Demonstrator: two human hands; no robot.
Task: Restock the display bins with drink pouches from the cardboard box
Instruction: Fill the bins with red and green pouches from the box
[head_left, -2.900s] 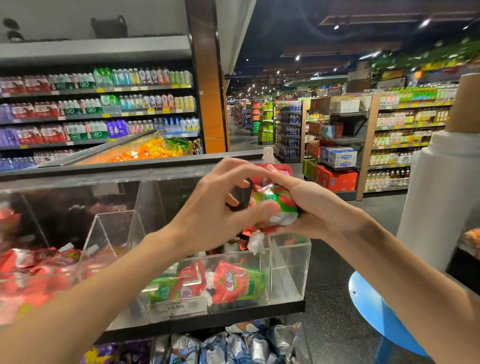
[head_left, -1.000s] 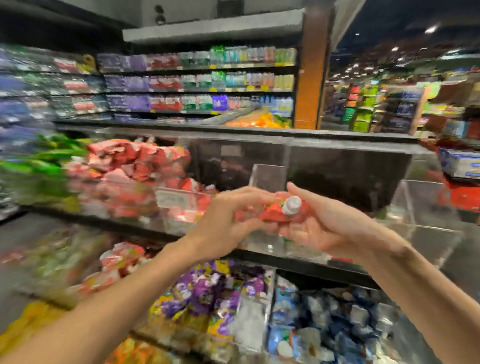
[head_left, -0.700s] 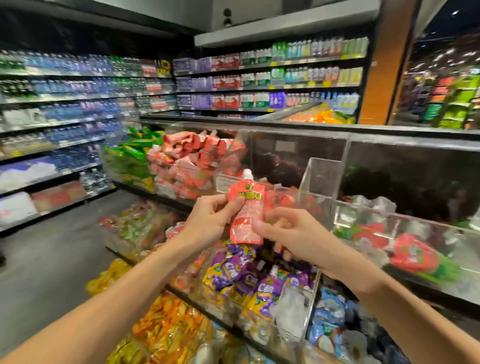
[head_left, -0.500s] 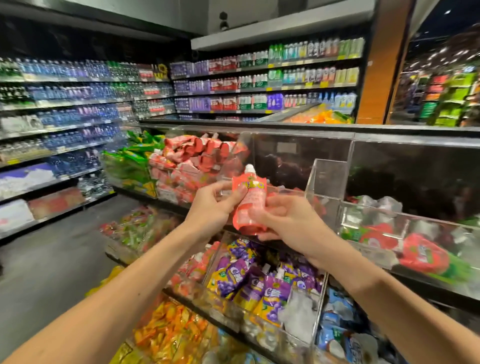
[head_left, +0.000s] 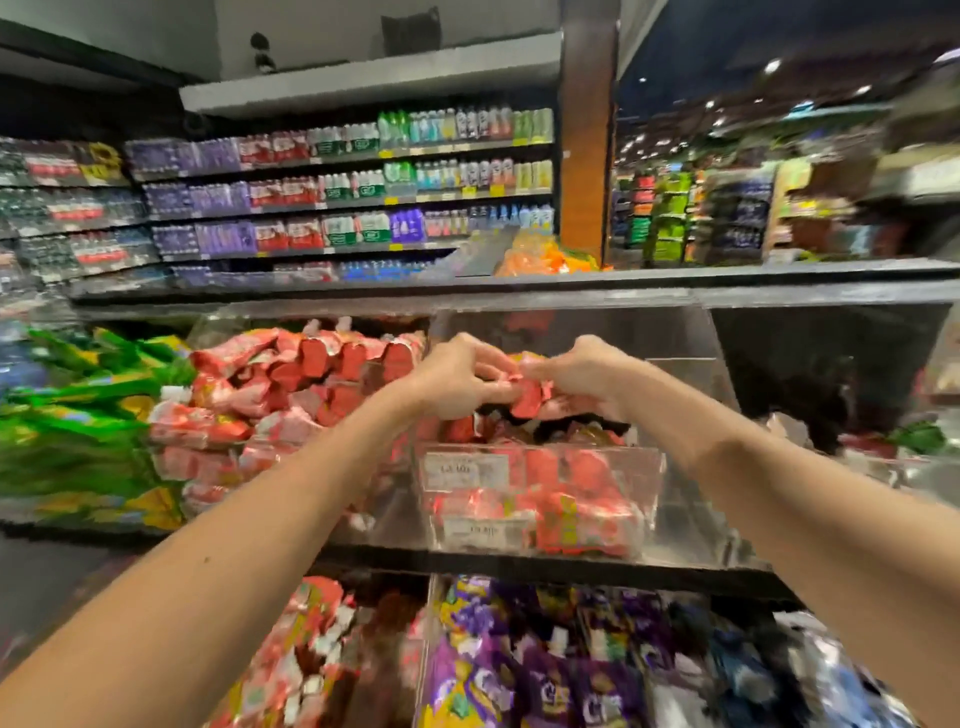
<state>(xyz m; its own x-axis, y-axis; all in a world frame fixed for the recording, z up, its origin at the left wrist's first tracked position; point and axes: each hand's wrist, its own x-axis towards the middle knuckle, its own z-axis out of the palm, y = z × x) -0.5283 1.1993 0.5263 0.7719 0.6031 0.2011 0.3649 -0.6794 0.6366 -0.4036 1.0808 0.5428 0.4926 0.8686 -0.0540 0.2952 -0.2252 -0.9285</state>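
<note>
Holding one red drink pouch (head_left: 525, 396) between both hands above a clear display bin (head_left: 540, 470).

Fingers of the left hand (head_left: 457, 382) and the right hand (head_left: 582, 376) are curled closed on opposite ends of the pouch, which is kept level just over the bin's open top, near its back wall. Below it, similar red pouches are seen lying in the bin, stopping short of the front rim, so free space is left above them. A price label (head_left: 464, 471) is fixed to the front wall. To the left, a taller heap of red pouches (head_left: 291, 395) rises against the divider, with green packs (head_left: 78, 415) beyond. On the tier beneath, purple pouches (head_left: 519, 660) are stacked. Motion blur softens all edges.
</note>
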